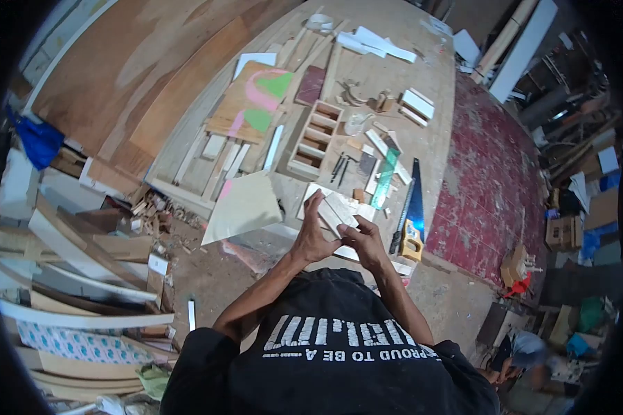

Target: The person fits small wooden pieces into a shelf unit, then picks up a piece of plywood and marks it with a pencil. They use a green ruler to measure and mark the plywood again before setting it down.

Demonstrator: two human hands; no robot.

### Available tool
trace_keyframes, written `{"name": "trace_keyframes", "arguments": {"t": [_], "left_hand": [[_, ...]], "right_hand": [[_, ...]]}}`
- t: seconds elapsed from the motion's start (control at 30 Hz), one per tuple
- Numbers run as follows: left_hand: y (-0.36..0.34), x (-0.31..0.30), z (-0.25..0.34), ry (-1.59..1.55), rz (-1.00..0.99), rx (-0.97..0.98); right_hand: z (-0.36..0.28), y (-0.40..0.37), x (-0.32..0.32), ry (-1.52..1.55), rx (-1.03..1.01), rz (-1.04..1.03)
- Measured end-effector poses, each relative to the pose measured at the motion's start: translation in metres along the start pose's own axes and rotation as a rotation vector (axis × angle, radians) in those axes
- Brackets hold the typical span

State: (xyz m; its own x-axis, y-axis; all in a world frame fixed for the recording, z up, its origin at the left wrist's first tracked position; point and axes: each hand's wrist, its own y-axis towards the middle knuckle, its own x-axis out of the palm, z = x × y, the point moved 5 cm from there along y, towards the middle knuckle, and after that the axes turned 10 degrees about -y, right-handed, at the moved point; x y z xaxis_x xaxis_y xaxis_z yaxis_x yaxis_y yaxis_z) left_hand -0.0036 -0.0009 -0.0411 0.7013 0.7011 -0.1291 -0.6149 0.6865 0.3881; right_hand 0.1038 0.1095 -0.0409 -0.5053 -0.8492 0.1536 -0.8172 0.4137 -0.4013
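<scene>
Between my two hands is a small pale rectangular wooden piece (336, 212), held tilted over the near edge of the workbench. My left hand (314, 234) grips its left side, fingers reaching up along the edge. At its lower right corner my right hand (365, 241) closes with thumb and fingers. Under and behind the piece lie pale boards, partly covered by it. Close to my right hand are a handsaw (414, 207) with a yellow handle and a green ruler (385, 180). Just beyond lies a dark square-looking tool (367, 163).
A compartmented wooden box (315, 138) and a pink-and-green painted board (253, 104) lie on the workbench (432, 83). A cream sheet (246, 206) overhangs its near left edge. Curved wood strips (83, 315) crowd the left floor. Another person (522, 349) is low at right.
</scene>
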Motion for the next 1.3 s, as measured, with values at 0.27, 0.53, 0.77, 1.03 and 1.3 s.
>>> {"name": "trace_keyframes", "arguments": {"t": [0.27,0.53,0.77,1.03,1.3], "left_hand": [[-0.108,-0.124,-0.114,0.634,0.252,-0.612],[-0.213,-0.215,-0.181,-0.606,1.149,-1.280],[-0.190,-0.227,-0.220,-0.932,1.191,-0.868],[-0.120,-0.221,-0.104,-0.807,0.988,-0.635],[-0.051,-0.139,-0.022,-0.793,0.542,-0.653]], "right_hand": [[0.084,0.040,-0.080,-0.772,-0.380,0.320],[0.097,0.033,-0.101,-1.078,-0.491,0.364],[0.104,0.029,-0.108,-1.146,-0.321,0.238],[0.078,0.012,-0.057,-1.090,-0.506,0.293],[0.002,0.051,-0.013,-0.170,-0.352,0.237]]}}
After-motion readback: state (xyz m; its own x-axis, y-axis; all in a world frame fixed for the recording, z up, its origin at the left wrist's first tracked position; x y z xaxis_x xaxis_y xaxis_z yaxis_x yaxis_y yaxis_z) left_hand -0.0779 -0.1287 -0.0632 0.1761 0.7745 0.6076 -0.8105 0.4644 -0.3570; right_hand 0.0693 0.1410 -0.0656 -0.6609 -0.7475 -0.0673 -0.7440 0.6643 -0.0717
